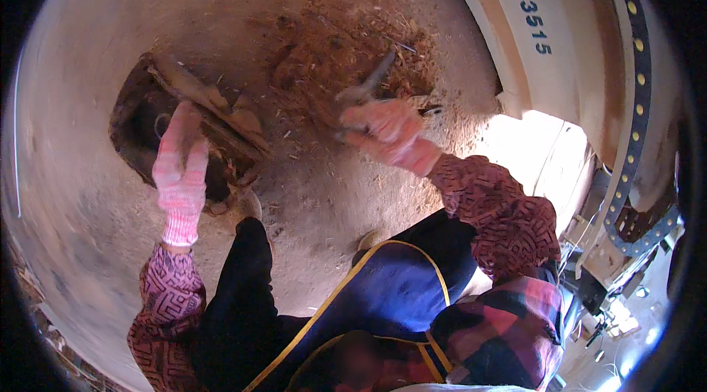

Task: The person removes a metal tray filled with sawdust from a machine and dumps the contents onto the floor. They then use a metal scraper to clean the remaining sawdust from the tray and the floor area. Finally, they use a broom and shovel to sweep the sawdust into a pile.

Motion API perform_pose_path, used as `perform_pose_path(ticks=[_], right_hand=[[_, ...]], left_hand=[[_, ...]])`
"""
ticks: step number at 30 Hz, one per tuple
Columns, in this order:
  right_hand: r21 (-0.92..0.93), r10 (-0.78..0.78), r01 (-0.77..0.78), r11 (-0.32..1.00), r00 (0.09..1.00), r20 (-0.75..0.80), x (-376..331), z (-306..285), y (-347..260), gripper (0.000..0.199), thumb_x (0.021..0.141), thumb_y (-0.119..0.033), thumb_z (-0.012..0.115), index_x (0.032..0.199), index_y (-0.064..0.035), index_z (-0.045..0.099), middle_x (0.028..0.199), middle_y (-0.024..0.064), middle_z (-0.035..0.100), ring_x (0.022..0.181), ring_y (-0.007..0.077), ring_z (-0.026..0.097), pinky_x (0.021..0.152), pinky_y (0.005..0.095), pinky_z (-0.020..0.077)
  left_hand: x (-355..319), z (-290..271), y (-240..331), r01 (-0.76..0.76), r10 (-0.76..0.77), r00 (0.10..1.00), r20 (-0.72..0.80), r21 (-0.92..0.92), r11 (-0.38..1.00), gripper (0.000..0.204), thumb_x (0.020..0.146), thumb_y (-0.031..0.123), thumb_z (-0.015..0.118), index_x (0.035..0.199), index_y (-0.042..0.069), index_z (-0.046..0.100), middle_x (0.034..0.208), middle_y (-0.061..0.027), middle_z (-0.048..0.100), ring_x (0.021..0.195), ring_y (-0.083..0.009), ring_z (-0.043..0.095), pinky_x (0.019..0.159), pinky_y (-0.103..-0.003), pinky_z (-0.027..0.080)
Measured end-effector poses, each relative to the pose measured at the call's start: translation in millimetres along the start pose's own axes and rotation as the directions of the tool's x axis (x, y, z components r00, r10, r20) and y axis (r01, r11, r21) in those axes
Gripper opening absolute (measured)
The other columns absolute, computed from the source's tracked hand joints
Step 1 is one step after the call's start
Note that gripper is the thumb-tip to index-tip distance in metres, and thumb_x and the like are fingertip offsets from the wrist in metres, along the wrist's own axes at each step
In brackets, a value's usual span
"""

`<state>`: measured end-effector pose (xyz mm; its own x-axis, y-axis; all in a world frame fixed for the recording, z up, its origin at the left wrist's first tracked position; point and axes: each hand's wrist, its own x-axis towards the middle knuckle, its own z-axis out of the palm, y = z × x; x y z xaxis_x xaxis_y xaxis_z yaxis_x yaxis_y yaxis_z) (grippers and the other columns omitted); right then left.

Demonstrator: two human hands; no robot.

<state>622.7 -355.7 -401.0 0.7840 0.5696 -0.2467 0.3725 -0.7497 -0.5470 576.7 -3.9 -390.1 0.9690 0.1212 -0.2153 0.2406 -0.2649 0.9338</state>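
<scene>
Dusty brown ground, packed and gritty, fills most of the view, its edges bent by the round lens; along the upper right curves a big, smooth cream-coloured casing with brown stripes, dark lettering and a dark band dotted with yellow spots. From the lower edge comes the person's body, in a blue cloth apron edged with yellow binding, over dark trousers; a red-and-black checked shirt shows at the right shoulder.

Ahead lies a loose, crumbly patch of reddish-brown shavings and chips; left of it, on the ground, sits a dark brown, rough-sided, open container, its rim uneven and its material hard to tell. Both forearms wear maroon sleeves with an angular maze pattern.

The left hand, in a pink-and-white knitted glove, reaches over the container; its fingers are straight and close together, the thumb slightly apart, but whether they hold anything I cannot tell. The right hand, in a matching glove and blurred, is beside the shavings with its fingers bent; a grey, narrow, flat tool points up and away just beyond them, though blur hides whether they grip it. Thin tan scraps lie along the container's right side.
</scene>
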Motion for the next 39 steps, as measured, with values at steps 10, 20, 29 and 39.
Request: perform_pose_path(ticks=[10,20,29,39], right_hand=[[-0.010,0.109,-0.116,0.993,0.955,-0.276,-14.0,16.2,57.3,0.027,0.088,-0.031,0.061,0.105,-0.0112,0.067,0.093,0.0137,0.068,0.092,0.0312,0.066,0.078,0.0447,0.0520],[-0.729,0.336,-0.374,0.572,0.919,-0.207,61.2,9.3,258.1,0.031,0.081,-0.031,0.062,0.106,-0.0135,0.070,0.089,0.0134,0.069,0.088,0.0345,0.065,0.076,0.0453,0.0516],[-0.494,0.390,-0.472,0.730,0.882,-0.266,73.7,-33.1,188.0,0.029,0.081,-0.030,0.060,0.097,-0.0067,0.068,0.081,0.0156,0.067,0.084,0.0325,0.065,0.073,0.0446,0.0498],[0.714,0.485,-0.471,0.518,0.849,0.208,39.7,-34.8,65.9,0.030,0.096,-0.029,0.055,0.105,-0.0022,0.064,0.081,0.0030,0.061,0.068,0.0097,0.055,0.056,0.0258,0.0451]], left_hand=[[-9.2,33.0,12.1,0.065,-0.064,0.967,0.245,0.005,0.998,0.051,0.091,-0.001,0.054,0.141,0.004,0.046,0.139,-0.0106,0.053,0.124,-0.0197,0.053,0.104,-0.031,0.041],[-33.8,16.0,-8.0,0.136,-0.151,0.969,0.195,0.084,0.987,0.049,0.093,-0.001,0.053,0.141,0.001,0.045,0.140,-0.0117,0.051,0.125,-0.0210,0.052,0.104,-0.033,0.042],[-39.1,11.6,-10.7,0.132,-0.136,0.980,0.144,0.040,0.991,0.049,0.093,-0.003,0.053,0.141,0.001,0.044,0.141,-0.0115,0.050,0.125,-0.0206,0.052,0.107,-0.034,0.040],[-37.1,28.2,18.6,0.261,-0.267,0.948,0.173,0.059,0.964,0.044,0.093,0.015,0.058,0.135,0.004,0.054,0.123,-0.0111,0.064,0.112,-0.0166,0.060,0.094,-0.029,0.047]])
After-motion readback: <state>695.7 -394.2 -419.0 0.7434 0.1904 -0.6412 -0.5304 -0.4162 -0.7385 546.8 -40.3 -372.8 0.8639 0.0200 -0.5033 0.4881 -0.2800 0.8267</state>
